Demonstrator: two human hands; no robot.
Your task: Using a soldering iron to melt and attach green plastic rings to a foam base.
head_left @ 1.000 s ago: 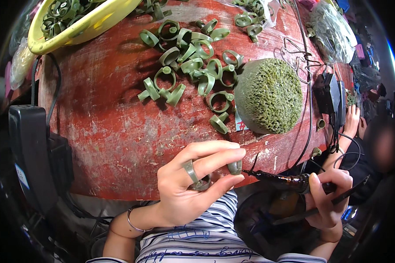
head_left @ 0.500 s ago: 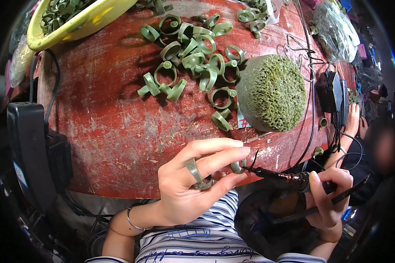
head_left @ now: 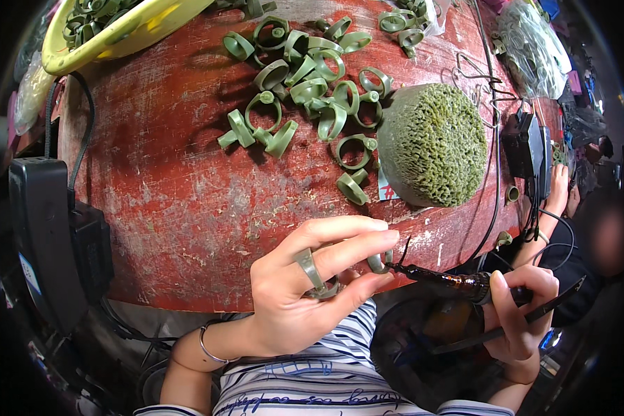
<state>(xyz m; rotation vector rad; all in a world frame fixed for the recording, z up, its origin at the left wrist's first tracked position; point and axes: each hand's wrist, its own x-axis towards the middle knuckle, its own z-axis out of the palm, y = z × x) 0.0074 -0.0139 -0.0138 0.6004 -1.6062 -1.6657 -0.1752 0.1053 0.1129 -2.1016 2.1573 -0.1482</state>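
Observation:
My left hand (head_left: 291, 295) pinches a small green ring (head_left: 375, 264) between thumb and fingertips, just over the table's near edge. Another green ring (head_left: 307, 269) sits around one of its fingers, and part of a further one shows near the palm. From the right, my right hand (head_left: 520, 312) grips a dark heated-looking pen tool (head_left: 440, 279) with a brown, glossy shaft. Its thin tip touches or nearly touches the pinched ring. A long dark pointed stick (head_left: 558, 299) also lies across the fingers of my right hand.
Several loose green rings (head_left: 329, 118) lie piled on the worn red table (head_left: 180, 229). Beside them stands a green round block (head_left: 440, 147) with a pitted top. A yellow basin (head_left: 128, 43) of rings, black power units (head_left: 522, 145) and cables flank the table. Another person's arm (head_left: 553, 208) shows at right.
The view has shifted very slightly. Both hands, the pinched ring and the pen tool keep nearly the same places.

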